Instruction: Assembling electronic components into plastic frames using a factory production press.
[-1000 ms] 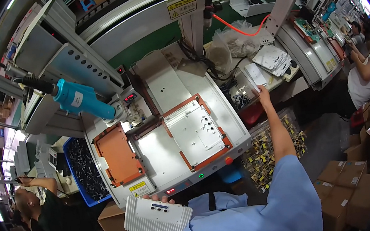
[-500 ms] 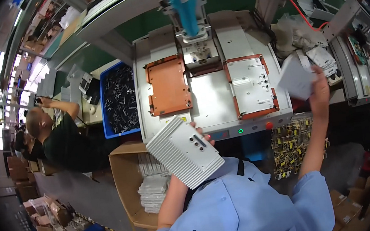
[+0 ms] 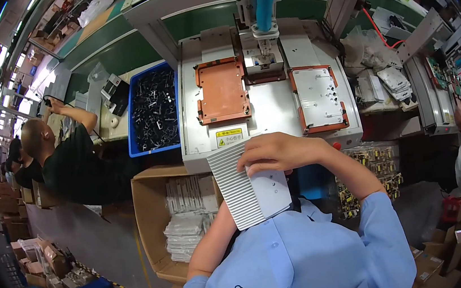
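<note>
A white ribbed panel (image 3: 235,192), probably a plastic housing part, is tilted in front of my chest. My left forearm (image 3: 214,241) runs up behind it; the left hand is hidden by the panel, which it holds from below. Over the panel's right half lies a flat white plate (image 3: 272,192) with small holes. My right hand (image 3: 279,151) grips this plate from above, its fingers bent over the upper edge and reaching onto the ribs. On the machine bed beyond are a bare orange fixture (image 3: 221,91) and an orange-edged one holding a white holed panel (image 3: 317,97).
A press with a blue cylinder (image 3: 264,1) stands over the bed. To the left are a blue bin (image 3: 153,110) of small black parts and a carton (image 3: 152,227) of stacked white panels. White parts (image 3: 394,82) lie at right. A co-worker (image 3: 67,157) sits at far left.
My right hand has swung in from the right with the white plate and laid it on the ribbed panel. The ribbed panel has turned more upright. The view has shifted slightly.
</note>
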Demonstrator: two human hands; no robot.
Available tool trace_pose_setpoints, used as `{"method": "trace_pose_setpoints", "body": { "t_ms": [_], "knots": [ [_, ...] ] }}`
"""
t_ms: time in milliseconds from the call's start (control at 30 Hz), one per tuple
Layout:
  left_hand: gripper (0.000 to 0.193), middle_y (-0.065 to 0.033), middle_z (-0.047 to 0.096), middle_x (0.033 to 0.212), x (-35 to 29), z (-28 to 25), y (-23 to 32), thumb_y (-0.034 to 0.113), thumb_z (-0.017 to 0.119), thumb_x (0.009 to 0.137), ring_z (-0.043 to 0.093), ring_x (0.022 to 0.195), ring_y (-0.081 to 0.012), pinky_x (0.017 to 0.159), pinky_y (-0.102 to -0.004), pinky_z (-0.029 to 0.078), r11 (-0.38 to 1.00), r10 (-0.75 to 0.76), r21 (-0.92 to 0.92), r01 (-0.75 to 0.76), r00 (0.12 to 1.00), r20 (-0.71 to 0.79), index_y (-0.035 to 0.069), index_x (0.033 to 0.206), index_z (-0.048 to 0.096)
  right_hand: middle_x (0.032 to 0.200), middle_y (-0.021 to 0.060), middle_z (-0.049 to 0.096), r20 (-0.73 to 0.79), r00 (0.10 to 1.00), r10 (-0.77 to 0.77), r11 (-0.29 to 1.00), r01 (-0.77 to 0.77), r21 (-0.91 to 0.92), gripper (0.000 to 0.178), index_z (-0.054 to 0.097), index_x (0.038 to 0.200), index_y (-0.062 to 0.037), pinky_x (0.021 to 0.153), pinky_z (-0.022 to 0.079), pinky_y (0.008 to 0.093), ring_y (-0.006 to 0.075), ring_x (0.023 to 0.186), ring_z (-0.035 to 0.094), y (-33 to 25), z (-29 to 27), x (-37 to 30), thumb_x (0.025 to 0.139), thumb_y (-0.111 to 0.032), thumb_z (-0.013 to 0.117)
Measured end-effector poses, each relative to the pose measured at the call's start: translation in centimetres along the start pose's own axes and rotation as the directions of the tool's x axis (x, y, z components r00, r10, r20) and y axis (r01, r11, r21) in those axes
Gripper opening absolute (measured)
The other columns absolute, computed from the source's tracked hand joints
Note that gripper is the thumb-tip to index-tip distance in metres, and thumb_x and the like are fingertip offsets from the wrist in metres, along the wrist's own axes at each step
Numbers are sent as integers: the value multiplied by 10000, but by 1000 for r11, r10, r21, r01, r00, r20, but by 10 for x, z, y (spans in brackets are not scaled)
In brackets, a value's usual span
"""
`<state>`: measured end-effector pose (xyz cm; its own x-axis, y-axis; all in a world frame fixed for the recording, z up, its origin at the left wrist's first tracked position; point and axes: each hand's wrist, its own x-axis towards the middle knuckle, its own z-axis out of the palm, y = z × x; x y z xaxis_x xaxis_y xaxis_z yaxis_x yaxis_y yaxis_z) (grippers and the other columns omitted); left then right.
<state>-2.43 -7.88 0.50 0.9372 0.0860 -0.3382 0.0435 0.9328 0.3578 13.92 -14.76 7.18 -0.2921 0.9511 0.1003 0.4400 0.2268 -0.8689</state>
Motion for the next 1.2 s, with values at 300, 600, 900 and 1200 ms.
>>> {"method": "trace_pose_setpoints", "body": {
  "t_ms": [300, 600, 900, 1200],
  "knots": [
    [396, -153, 521, 1162, -17, -36, -19, 316, 356, 1004, 609, 1003, -240, 793, -326, 567, 996, 89, 8, -89, 987, -135, 58, 1303, 377, 1043, 102, 551, -460, 873, -159, 916, -43, -398, 328, 593, 1051, -74, 861, 423, 402, 294, 979, 512, -3, 47, -3, 787, -244, 688],
    [567, -126, 403, 1400, -18, -13, -15, 428, 338, 981, 419, 1272, -255, 1052, -371, 381, 971, 233, 40, -234, 972, 31, 76, 1424, 311, 1440, 276, 260, -678, 699, 226, 883, -441, -161, 729, 342, 1376, 4, 1054, 308, 455, 444, 1290, 329, -41, 123, -36, 804, -267, 704],
    [565, -80, 371, 1435, -26, -28, -25, 414, 370, 979, 383, 1297, -229, 1079, -360, 342, 997, 81, 8, -81, 987, -138, 83, 1432, 301, 1364, 322, 359, -744, 621, 244, 896, -438, -72, 658, 382, 1352, 23, 982, 415, 431, 449, 1204, 451, -42, 122, -39, 810, -195, 684],
    [606, -84, 333, 1458, -12, -17, -28, 448, 365, 969, 317, 1343, -243, 1111, -383, 300, 952, 294, 55, -300, 951, 89, 96, 1449, 250, 1385, 326, 330, -713, 673, 198, 894, -422, -150, 609, 384, 1357, 18, 1028, 369, 457, 478, 1264, 375, -37, 126, -37, 849, -197, 642]
  ]
}}
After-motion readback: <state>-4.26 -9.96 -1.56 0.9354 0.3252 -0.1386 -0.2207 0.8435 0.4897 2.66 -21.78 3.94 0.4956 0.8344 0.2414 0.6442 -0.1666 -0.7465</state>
